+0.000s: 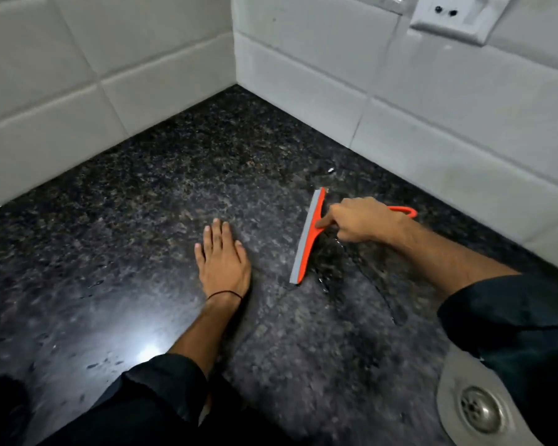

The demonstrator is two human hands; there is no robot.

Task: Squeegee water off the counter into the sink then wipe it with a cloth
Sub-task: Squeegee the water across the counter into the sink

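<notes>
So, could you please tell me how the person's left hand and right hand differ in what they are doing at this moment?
The left hand lies flat and empty on the counter, fingers extended; the right hand is closed around the orange squeegee. The left wrist wears a thin black band; the right shows none. Both arms have dark sleeves pushed up.

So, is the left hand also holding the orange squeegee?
No, the left hand lies flat and open on the dark counter, apart from the squeegee, which only the right hand holds.
</notes>
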